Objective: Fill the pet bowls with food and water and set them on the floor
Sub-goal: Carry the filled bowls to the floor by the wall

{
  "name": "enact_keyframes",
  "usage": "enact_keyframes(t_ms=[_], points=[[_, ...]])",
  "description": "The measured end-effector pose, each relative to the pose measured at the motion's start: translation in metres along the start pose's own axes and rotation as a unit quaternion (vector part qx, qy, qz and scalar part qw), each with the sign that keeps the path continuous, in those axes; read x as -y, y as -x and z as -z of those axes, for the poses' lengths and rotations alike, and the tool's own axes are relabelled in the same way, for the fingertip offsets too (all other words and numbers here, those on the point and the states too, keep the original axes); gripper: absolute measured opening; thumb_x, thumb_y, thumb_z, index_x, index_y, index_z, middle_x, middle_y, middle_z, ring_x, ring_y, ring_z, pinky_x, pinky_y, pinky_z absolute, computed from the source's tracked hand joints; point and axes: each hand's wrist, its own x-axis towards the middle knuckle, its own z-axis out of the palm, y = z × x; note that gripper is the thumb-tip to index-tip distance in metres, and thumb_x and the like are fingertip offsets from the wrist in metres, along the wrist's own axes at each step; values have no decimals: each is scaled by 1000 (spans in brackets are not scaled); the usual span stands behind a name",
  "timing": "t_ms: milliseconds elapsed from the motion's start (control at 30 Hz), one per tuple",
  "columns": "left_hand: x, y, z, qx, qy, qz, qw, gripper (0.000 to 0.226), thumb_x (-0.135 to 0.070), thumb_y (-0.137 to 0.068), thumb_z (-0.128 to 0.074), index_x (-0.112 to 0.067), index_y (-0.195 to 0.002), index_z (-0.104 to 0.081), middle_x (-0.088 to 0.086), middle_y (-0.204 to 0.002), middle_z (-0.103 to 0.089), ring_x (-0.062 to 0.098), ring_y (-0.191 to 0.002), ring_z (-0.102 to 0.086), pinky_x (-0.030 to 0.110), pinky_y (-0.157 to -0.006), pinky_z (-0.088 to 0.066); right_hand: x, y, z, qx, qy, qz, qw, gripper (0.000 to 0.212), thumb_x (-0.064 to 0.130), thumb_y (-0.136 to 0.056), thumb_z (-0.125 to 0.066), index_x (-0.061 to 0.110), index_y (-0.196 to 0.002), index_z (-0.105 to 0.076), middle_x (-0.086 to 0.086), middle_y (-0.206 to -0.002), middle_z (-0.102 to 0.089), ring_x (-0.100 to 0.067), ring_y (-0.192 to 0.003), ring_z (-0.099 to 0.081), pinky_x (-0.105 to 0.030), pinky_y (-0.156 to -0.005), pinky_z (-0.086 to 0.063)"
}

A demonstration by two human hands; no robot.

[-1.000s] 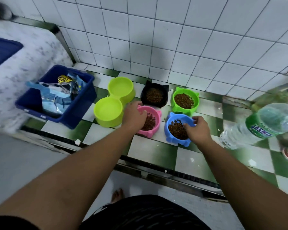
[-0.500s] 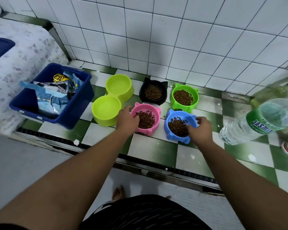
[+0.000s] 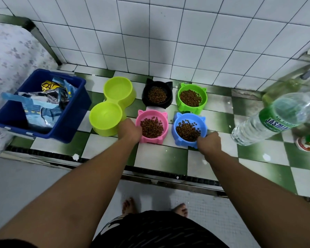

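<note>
On the green-and-white checkered counter (image 3: 161, 158) stand several pet bowls. A pink bowl (image 3: 164, 122) and a blue bowl (image 3: 177, 122) in front hold brown kibble. My left hand (image 3: 130, 130) grips the pink bowl's left rim. My right hand (image 3: 208, 141) grips the blue bowl's near right rim. Behind them a black bowl (image 3: 157, 94) and a green bowl (image 3: 191, 98) also hold kibble. A lime double bowl (image 3: 111, 106) stands to the left, its two wells without kibble.
A blue bin (image 3: 70, 111) with food bags stands at the left. A clear water bottle (image 3: 268, 120) with a green label looms close on the right, with a small jar (image 3: 308, 142) beyond it. A white tiled wall (image 3: 168, 42) backs the counter. My bare feet (image 3: 129, 205) show below.
My view has tilted down and moved back. My left hand has slid from over the pink bowl to its left rim, and my right hand to the blue bowl's near right rim.
</note>
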Motion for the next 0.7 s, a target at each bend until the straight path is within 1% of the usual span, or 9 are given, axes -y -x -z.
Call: enact_keyframes(t_ms=[67, 167, 267, 333, 400, 433, 500, 600, 700], points=[[-5, 2, 0, -5, 0, -8, 1000, 29, -29, -95, -63, -1, -100, -64, 15, -96, -69, 35, -87, -67, 35, -61, -43, 1, 1, 0, -6, -12, -8, 1000, 48, 18, -83, -62, -2, -123, -46, -24, -119, -57, -45, -105, -61, -53, -83, -57], [-9, 6, 0, 1, 29, -13, 999, 27, -29, -98, -61, -4, -108, -59, 10, -96, -62, 29, -86, -59, 35, -65, -40, 2, 2, 2, -11, -16, -11, 1000, 42, 15, -84, -60, -2, -120, -45, -22, -110, -59, -45, -98, -63, -53, -78, -58], [-7, 6, -2, 12, 74, -22, 997, 20, -26, -98, -62, -9, -106, -56, 6, -93, -59, 24, -82, -56, 31, -57, -37, 3, 2, 5, -16, -21, -8, 1000, 40, 15, -85, -58, -1, -119, -44, -17, -98, -55, -43, -95, -64, -53, -77, -58], [-4, 4, -3, 30, 118, -18, 992, 21, -25, -96, -64, -14, -112, -55, 6, -97, -63, 24, -83, -63, 31, -55, -45, 3, 2, 8, -13, -23, -4, 1000, 41, 18, -86, -59, -1, -120, -44, -17, -99, -55, -42, -95, -63, -50, -78, -58], [-1, 4, -3, 52, 148, -16, 987, 31, -25, -95, -65, -20, -124, -54, 7, -103, -66, 26, -87, -68, 38, -64, -60, 4, 2, 10, -6, -41, -6, 999, 41, 19, -87, -59, 1, -120, -44, -14, -97, -54, -40, -93, -62, -52, -78, -58], [0, 3, -3, 62, 158, -15, 985, 34, -25, -95, -64, -23, -128, -55, 8, -105, -68, 27, -88, -70, 44, -70, -63, 3, 1, 11, 2, -58, -11, 998, 41, 20, -87, -59, 2, -120, -43, -13, -97, -53, -39, -92, -62, -54, -76, -59], [2, 1, -2, 76, 184, -12, 980, 35, -25, -95, -62, -27, -130, -57, 10, -107, -71, 29, -90, -71, 50, -74, -64, 1, 1, 11, 21, -90, -21, 996, 45, 21, -89, -59, 7, -126, -39, -14, -102, -53, -37, -89, -62, -57, -70, -60], [2, 1, 2, 93, 213, -4, 973, 38, -21, -98, -58, -28, -136, -57, 12, -111, -69, 30, -90, -71, 51, -70, -64, -4, 4, 14, 58, -98, -9, 993, 55, 22, -94, -53, 23, -145, -31, -11, -111, -52, -34, -84, -63, -55, -66, -61], [1, 2, 5, 113, 245, 10, 963, 39, -18, -101, -57, -28, -140, -56, 12, -109, -69, 31, -88, -72, 52, -61, -64, -11, 7, 14, 95, -143, -6, 985, 58, 19, -98, -50, 29, -151, -32, -2, -123, -45, -40, -96, -64, -54, -63, -61]])
